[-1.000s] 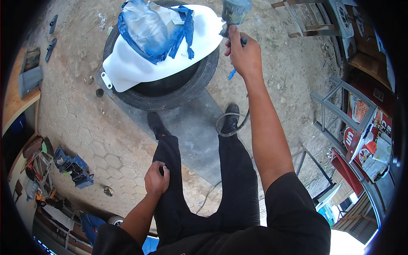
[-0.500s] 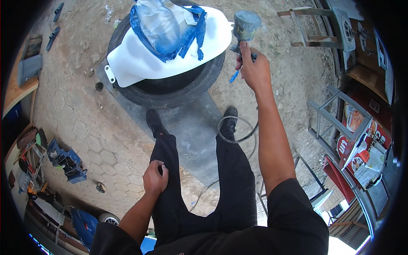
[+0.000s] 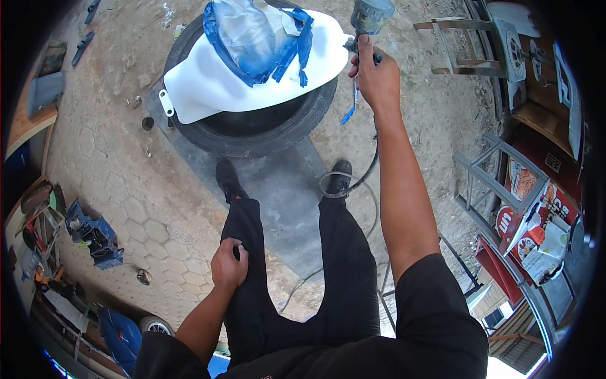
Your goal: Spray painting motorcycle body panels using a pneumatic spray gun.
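At the upper right, my right hand point(image 3: 379, 74) is wrapped round the handle of a spray gun point(image 3: 351, 45) with a paint-stained cup point(image 3: 371, 16) on top. A strip of blue tape point(image 3: 348, 115) hangs below it. The gun is just right of a white painted body part point(image 3: 196, 88), which has a narrow tab at its left end. Clear plastic sheeting point(image 3: 243, 31) edged with blue masking tape point(image 3: 233, 66) covers its middle. The part lies across a black tyre point(image 3: 252, 142). My left hand point(image 3: 229, 265) rests on my left thigh, fingers curled, with nothing visible in it.
A dark hose point(image 3: 372, 165) runs down from the gun and loops by my right shoe point(image 3: 341, 177). Beneath the tyre lies a grey sheet point(image 3: 284, 221). A blue crate point(image 3: 95, 237) stands at left; metal frames point(image 3: 499, 174) and a wooden frame point(image 3: 457, 44) are at right.
My right hand and the spray gun have moved slightly farther away, past the right end of the white part. The hose has shifted a little. My left hand stays on my thigh.
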### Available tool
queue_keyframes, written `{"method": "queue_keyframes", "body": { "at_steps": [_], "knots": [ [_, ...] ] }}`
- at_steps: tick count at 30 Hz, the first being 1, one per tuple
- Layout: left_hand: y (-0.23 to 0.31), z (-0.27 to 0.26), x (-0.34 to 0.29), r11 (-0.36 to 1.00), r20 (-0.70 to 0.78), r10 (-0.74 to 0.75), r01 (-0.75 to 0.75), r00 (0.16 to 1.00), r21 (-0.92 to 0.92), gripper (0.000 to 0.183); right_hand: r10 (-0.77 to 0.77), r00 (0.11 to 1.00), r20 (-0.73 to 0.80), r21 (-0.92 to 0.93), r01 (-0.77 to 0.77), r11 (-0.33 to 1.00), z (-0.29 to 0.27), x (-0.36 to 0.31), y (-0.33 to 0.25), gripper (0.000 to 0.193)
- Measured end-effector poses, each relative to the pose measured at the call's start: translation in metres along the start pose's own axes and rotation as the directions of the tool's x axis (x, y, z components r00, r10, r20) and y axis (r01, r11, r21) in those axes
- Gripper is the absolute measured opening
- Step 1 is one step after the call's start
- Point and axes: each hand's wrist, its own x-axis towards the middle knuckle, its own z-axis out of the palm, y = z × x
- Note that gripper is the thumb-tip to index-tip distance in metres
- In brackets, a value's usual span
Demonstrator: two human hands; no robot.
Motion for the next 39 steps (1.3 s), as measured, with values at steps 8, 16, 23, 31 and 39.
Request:
{"method": "queue_keyframes", "body": {
  "at_steps": [8,16,23,31,39],
  "knots": [
    [-0.007,0.005,-0.005,1.0,-0.014,-0.001,0.001,1.0,-0.01,0.021,0.122,0.992,0.037,-0.013,-0.121,0.993,-0.025,-0.066,0.029,0.069],
    [-0.015,0.022,-0.013,0.996,-0.142,0.005,-0.017,0.99,-0.082,0.023,0.253,0.964,0.085,0.143,-0.263,0.954,-0.076,-0.216,0.054,0.035],
    [-0.103,0.084,-0.011,0.968,-0.044,0.201,-0.205,0.979,-0.147,0.037,-0.134,0.967,0.218,0.153,0.102,0.983,-0.108,-0.324,0.023,0.027],
    [-0.076,0.035,-0.049,0.978,0.377,-0.006,0.085,0.926,-0.192,0.076,-0.228,0.898,0.376,0.205,0.159,0.966,-0.195,-0.36,-0.045,0.029],
    [-0.054,-0.125,0.039,0.744,0.693,0.409,-0.657,0.594,0.124,0.056,-0.193,0.981,-0.032,0.192,0.195,0.962,-0.246,-0.392,-0.054,0.026]
  ]
}}
